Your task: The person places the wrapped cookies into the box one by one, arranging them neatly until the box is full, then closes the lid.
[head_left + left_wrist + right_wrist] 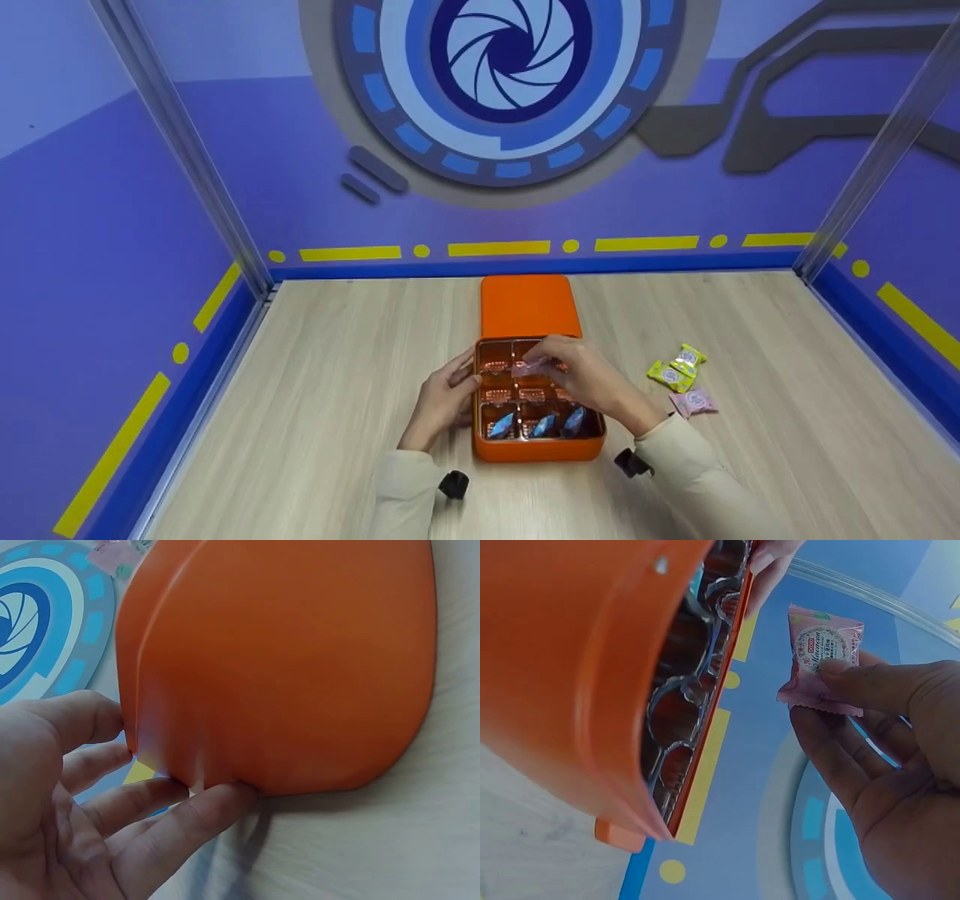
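An orange box (538, 451) with a divided clear insert stands on the table, its lid (529, 306) folded back behind it. Blue-wrapped sweets (543, 426) sit upright in the three front compartments. My left hand (441, 403) rests at the box's left side; in the left wrist view its fingertips touch the orange wall (285, 675). Over the back compartments, my right hand (583, 376) pinches a pink-wrapped sweet (817, 660) between thumb and fingers. The right wrist view shows printed lettering on its wrapper, held above the box's rim.
Right of the box lie two yellow-wrapped sweets (671, 376) and another pink-wrapped sweet (695, 402) on the light wood table (345, 352). Blue-purple printed panels (247, 180) wall in the back and both sides.
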{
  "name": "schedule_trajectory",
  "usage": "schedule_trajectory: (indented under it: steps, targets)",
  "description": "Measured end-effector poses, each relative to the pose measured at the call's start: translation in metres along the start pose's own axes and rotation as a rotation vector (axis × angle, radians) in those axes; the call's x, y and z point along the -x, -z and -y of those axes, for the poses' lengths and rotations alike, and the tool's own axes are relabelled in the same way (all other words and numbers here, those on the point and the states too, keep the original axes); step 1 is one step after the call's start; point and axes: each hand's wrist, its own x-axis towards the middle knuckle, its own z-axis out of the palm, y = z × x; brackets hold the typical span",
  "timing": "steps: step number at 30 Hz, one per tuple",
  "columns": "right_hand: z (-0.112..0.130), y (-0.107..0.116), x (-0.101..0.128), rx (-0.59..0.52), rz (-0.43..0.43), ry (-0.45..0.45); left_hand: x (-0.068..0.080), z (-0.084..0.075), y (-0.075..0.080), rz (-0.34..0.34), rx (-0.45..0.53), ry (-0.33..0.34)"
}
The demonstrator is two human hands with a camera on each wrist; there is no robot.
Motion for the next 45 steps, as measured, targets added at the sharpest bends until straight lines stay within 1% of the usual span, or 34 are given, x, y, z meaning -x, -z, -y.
schedule_trajectory:
  steps: [2,6,10,15,22,25,35,42,45]
  targets:
    - [0.001,-0.002,-0.002,-0.003,0.000,0.011,0.000,0.000,0.000,0.003,0.019,0.015]
    - [0.001,-0.005,-0.006,-0.016,0.004,0.032,0.001,0.001,0.001,0.014,0.058,0.025]
    - [0.000,-0.009,-0.009,-0.037,0.019,0.051,0.002,0.000,0.001,0.019,0.071,0.011]
    - [0.001,-0.013,-0.013,0.006,0.026,0.053,0.001,0.000,0.000,0.017,0.048,-0.008]
    - [0.002,-0.019,-0.017,0.041,0.025,0.070,0.000,0.000,0.000,0.010,0.042,0.018]
    - [0.003,-0.022,-0.019,0.054,0.030,0.083,0.000,0.000,0.000,0.009,0.031,0.014]
    - [0.007,-0.030,-0.021,0.089,0.100,0.025,0.001,-0.001,0.001,0.007,0.037,0.013]
    - [0.007,-0.035,-0.023,0.091,0.124,0.026,0.003,-0.003,0.001,0.020,0.035,-0.026]
    - [0.007,-0.037,-0.024,0.093,0.131,0.022,0.003,-0.002,0.001,0.022,0.037,-0.027]
